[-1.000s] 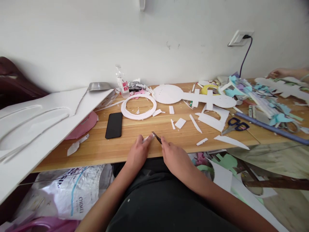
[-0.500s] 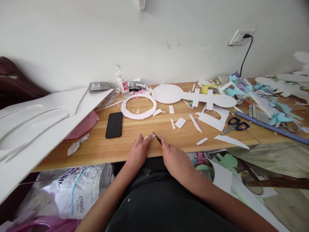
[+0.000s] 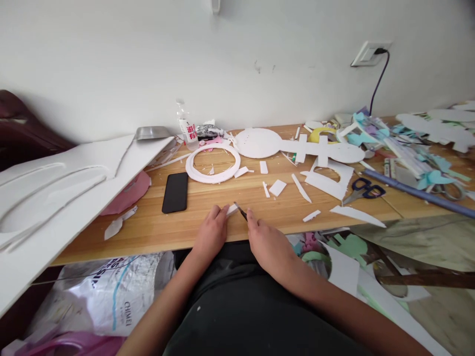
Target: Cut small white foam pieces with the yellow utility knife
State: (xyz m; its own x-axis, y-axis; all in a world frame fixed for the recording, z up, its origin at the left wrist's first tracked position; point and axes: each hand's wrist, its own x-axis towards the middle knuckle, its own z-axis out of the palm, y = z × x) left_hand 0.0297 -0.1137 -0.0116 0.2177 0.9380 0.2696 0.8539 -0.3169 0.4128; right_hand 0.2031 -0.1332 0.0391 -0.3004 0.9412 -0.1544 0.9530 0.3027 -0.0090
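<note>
1. Head view: the left hand (image 3: 212,231), near the front edge of the pale-brown wooden tabletop (image 3: 200,205), pinches a small, flat white foam-like strip (image 3: 232,209) between thumb and fingers, one end poking out toward the right hand.
2. Head view: the right hand (image 3: 269,243) grips a slim dark-handled knife (image 3: 242,211), fingers closed round the handle. The blade slants up and left to the strip's free end; whether it touches, I cannot tell.
3. Head view: beyond the hands lie a flat black rectangular phone (image 3: 175,193), left of a flat white foam-like ring (image 3: 192,170), and, nearer the right hand, a small white foam-like rectangle (image 3: 277,188).
4. Head view: farther right, navy-handled metal scissors (image 3: 365,190) rest just beside a curved, pointed white foam-like offcut (image 3: 358,215).
</note>
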